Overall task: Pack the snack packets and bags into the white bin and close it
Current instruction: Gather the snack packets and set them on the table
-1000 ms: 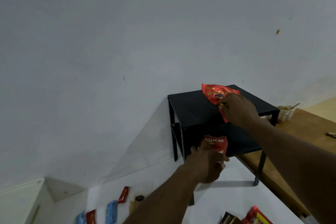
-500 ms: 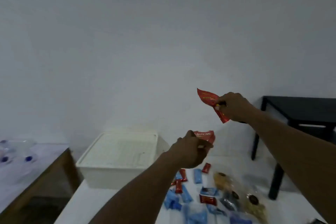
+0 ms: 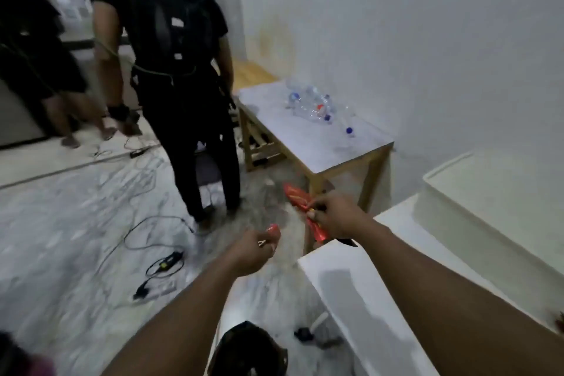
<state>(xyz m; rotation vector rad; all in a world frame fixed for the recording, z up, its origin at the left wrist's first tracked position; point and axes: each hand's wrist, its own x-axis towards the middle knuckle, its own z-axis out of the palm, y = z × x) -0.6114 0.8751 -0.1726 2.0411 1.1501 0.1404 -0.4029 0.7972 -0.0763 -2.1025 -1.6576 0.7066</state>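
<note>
The person is carrying two packets, so the step in hand is looking like the fetch-and-load part of the job, with the closing not yet due. The right hand is pinching a long red foil snack packet between thumb and curled fingers near its middle. Both ends are sticking out free, just beyond the near corner of the white-topped table. The left hand is gripping a small red snack packet, of which only a red tip is showing above the knuckles. That hand is hanging over the marbled floor, left of the table and apart from the other hand. The white plastic bin is sitting on the table at the right of the view, well apart from both hands, and its pale flat lid is appearing to lie on top. The camera is pointing away from the bin, toward a person in black clothes standing beside a wooden-legged side table that is carrying clear plastic bottles. As I judge it, the next move is calling for both hands to swing rightward to the bin. With both hands full and the lid seemingly on, one packet is probably needing to be set down first, freeing a hand to lift the lid.
</note>
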